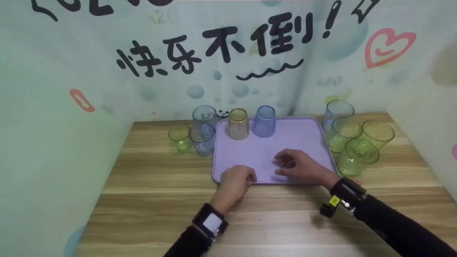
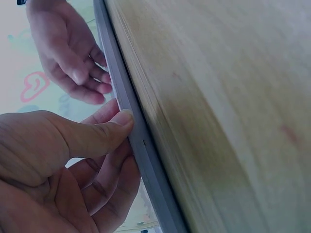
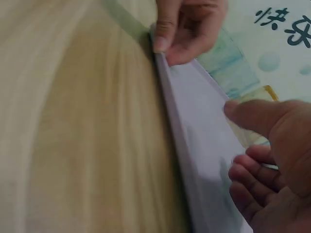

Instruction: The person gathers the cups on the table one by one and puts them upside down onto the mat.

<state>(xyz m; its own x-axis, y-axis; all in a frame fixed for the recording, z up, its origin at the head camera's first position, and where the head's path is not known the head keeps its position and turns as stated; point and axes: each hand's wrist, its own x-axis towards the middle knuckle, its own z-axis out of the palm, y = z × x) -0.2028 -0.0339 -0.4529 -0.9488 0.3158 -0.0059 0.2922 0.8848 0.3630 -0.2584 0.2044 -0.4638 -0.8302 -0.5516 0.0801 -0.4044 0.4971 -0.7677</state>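
Desk (image 1: 150,200) of pale wood fills the lower view, walled by a printed backdrop. Lying flat on it is a lilac tray (image 1: 300,135), wider than deep, its long axis running left to right; its near rim sits right at the fingers of both hands.

Left hand (image 1: 235,180) is at the near left corner of the tray. In the left wrist view its thumb (image 2: 104,133) presses the rim's outer face while the curled fingers lie on the inner side, so it pinches the rim. Right hand (image 1: 303,167) rests farther in, over the tray floor, fingers loosely curled and holding nothing; whether they touch the floor cannot be told.

Beyond the fingers, at the tray's far edge, an amber cup (image 1: 238,124) and a blue cup (image 1: 265,121) stand upside down. Off the tray, blue and green cups (image 1: 201,137) cluster beyond the left hand; more green cups (image 1: 357,155) stand just right of the right hand. The wrist views are blurred, and the cups barely show there.
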